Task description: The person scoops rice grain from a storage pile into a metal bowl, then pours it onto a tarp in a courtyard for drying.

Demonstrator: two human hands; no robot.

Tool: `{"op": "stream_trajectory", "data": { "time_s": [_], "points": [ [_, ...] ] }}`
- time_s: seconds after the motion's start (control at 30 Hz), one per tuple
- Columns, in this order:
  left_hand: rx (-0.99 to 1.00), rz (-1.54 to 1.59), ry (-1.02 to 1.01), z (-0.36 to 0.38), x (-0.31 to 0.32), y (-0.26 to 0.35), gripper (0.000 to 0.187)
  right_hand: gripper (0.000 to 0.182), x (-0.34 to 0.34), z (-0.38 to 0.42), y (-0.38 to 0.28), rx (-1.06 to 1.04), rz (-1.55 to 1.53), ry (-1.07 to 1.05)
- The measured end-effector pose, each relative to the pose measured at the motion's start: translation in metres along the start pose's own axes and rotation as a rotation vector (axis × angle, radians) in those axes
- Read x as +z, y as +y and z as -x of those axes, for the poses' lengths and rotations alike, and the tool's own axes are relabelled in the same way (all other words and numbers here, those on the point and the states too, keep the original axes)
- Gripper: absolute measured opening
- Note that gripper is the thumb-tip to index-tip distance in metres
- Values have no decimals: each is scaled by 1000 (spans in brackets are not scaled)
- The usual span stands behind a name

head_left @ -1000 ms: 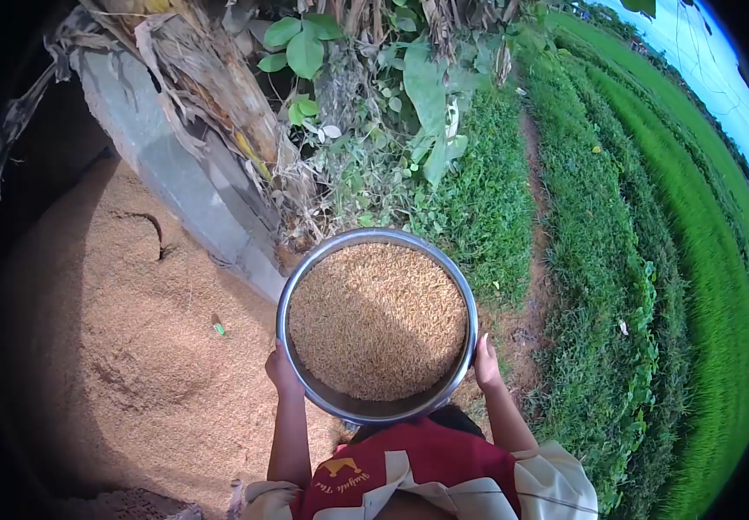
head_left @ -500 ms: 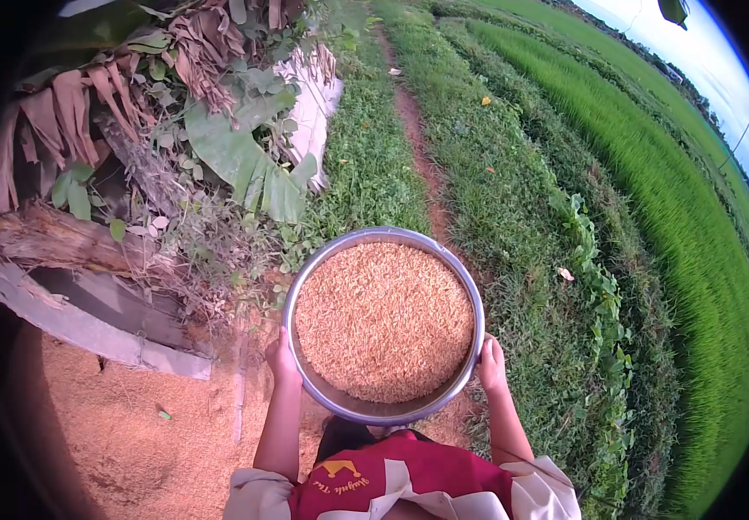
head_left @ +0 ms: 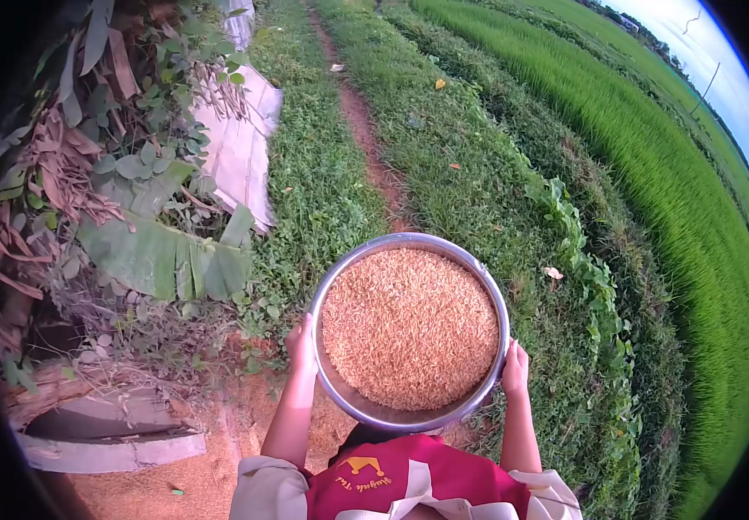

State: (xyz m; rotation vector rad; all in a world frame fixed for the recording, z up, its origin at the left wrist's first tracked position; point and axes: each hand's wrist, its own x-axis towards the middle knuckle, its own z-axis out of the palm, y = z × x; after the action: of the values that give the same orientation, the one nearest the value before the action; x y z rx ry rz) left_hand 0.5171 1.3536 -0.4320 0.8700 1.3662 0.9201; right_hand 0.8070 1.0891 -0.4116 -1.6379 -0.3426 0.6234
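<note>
Basin [head_left: 409, 414] of rice grain [head_left: 409, 328], brim-full, carried at chest height above the grass verge [head_left: 322, 182]; left hand [head_left: 302, 345] and right hand [head_left: 514, 370] clasp opposite rims. Best kept level, grip even, or grain spills.

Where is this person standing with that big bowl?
Most likely on farmland, beside a rice field. Bright green crop rows run past a dirt path, and both hands hold a metal bowl of unhusked grain.
</note>
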Motion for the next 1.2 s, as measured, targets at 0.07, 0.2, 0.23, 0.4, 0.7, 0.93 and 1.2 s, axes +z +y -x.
{"op": "stream_trajectory", "data": {
  "time_s": [0.07,0.2,0.23,0.4,0.7,0.93,1.2],
  "points": [
    [-7,-30,-22,-39,36,5,27,43,7,-48,-11,37,53,16],
    [43,-34,-1,-89,104,32,34,45,25,-134,-28,9,87,61],
    [34,-42,5,-104,115,38,34,45,31,-155,-33,-1,66,83],
    [-46,-63,50,-159,181,74,33,49,54,-252,-53,34,152,39],
    [-148,173,173,-303,309,109,28,52,131,-514,-82,-9,121,-148],
    [-174,282,283,-380,408,191,34,49,182,-671,-155,-65,8,-248],
    [-110,432,203,-531,493,256,38,56,282,-825,-199,-45,-43,-217]
  ]
}}
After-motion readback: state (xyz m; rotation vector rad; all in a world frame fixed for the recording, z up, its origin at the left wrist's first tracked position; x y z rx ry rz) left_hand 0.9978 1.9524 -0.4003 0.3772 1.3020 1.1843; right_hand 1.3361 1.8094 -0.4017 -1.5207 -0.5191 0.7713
